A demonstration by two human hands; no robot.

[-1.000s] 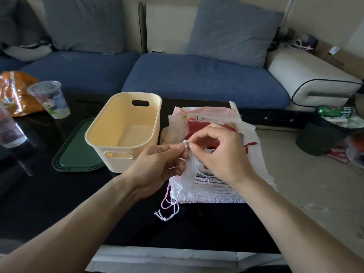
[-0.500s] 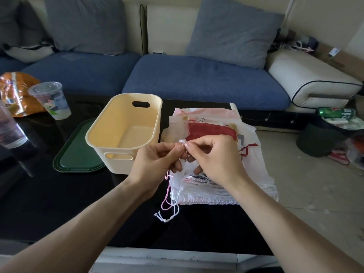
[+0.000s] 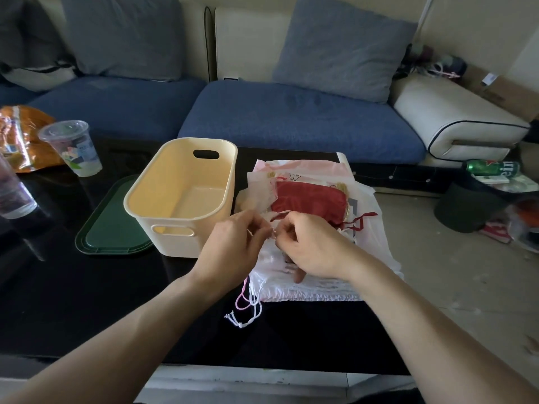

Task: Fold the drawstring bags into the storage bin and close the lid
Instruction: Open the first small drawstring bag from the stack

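Note:
A cream storage bin (image 3: 163, 199) stands open and empty on the black table, with its green lid (image 3: 108, 228) lying flat to its left. Right of the bin lies a pile of drawstring bags (image 3: 370, 237), white and pink ones with a red bag (image 3: 306, 199) on top. My left hand (image 3: 233, 246) and my right hand (image 3: 312, 246) meet over the near part of the pile, both pinching the top edge of a sheer white bag (image 3: 320, 287). White and pink drawstrings (image 3: 248, 304) trail from it onto the table.
A plastic cup (image 3: 73, 147) and an orange snack packet (image 3: 20, 135) stand at the table's far left, a second cup (image 3: 11, 193) at the left edge. A blue sofa (image 3: 291, 118) runs behind. On the floor to the right sit a dark bin (image 3: 463, 208) and a green can (image 3: 493, 167).
Both hands have lowered toward the pile, bringing the pinched bag edge down with them. The red bag is now uncovered behind them.

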